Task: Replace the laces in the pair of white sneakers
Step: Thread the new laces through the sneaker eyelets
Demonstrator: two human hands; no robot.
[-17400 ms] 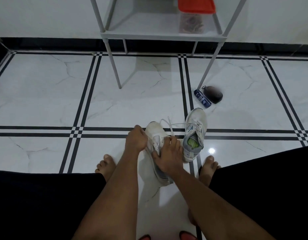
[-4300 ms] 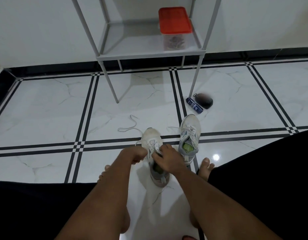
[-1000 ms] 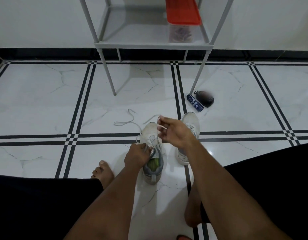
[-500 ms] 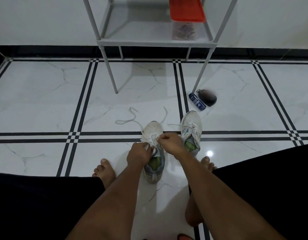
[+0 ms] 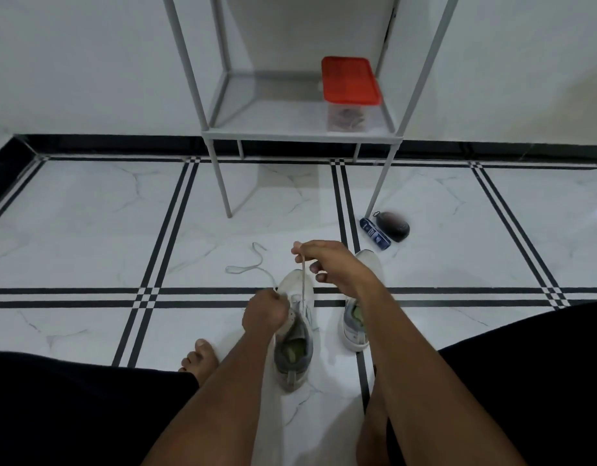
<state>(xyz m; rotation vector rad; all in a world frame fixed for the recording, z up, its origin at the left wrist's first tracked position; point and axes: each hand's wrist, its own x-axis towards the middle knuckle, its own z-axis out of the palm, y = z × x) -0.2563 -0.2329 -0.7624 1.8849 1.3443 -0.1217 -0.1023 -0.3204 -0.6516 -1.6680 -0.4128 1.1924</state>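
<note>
Sneaker (image 5: 295, 331) number one stands on the tiled floor (image 5: 89, 250) between the person's legs, toe pointing away. The right hand (image 5: 330, 264) pinches a white lace (image 5: 303, 284) and holds it taut above the toe; the left hand (image 5: 265, 314) is clenched at the eyelets, apparently gripping the lace's other end. Just right stands the second sneaker (image 5: 354, 327). Beyond lie a blue tube (image 5: 375, 233) and a dark pouch (image 5: 393, 225).

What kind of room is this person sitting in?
Probably a room at home, maybe near an entryway. The floor is shiny white marble-look tile with black stripes, a light metal shelf rack stands against the wall holding a red-lidded box, and white sneakers sit on the floor.
</note>
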